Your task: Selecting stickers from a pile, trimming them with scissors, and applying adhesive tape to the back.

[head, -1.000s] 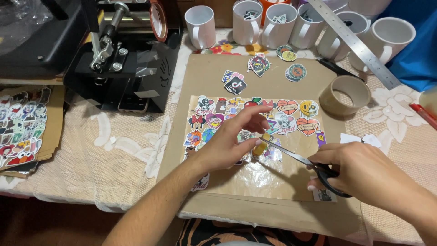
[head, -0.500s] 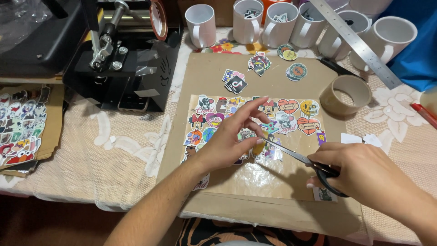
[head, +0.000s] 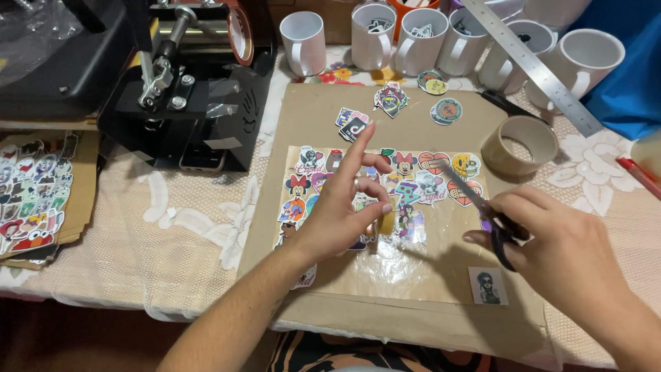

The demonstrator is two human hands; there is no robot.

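Over a sticker-filled clear sheet point(head: 385, 207) on brown paper point(head: 303, 138): left hand point(head: 341, 210) pinching a small yellowish sticker point(head: 387, 222), right hand point(head: 551, 251) gripping scissors point(head: 482, 207); near half unfilled, loose stickers point(head: 392, 100) waiting far.

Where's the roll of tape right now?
In the head view the roll of tape lies flat at the right edge of the brown board, just beyond the right hand with the scissors, below the steel ruler.

Warm, even indoor light from above. Glare shines on the clear plastic sheet point(head: 406, 265) at lower centre. Soft shadows fall under both hands. The scissors point(head: 482, 210) are slightly blurred; frame edges darken at lower left.
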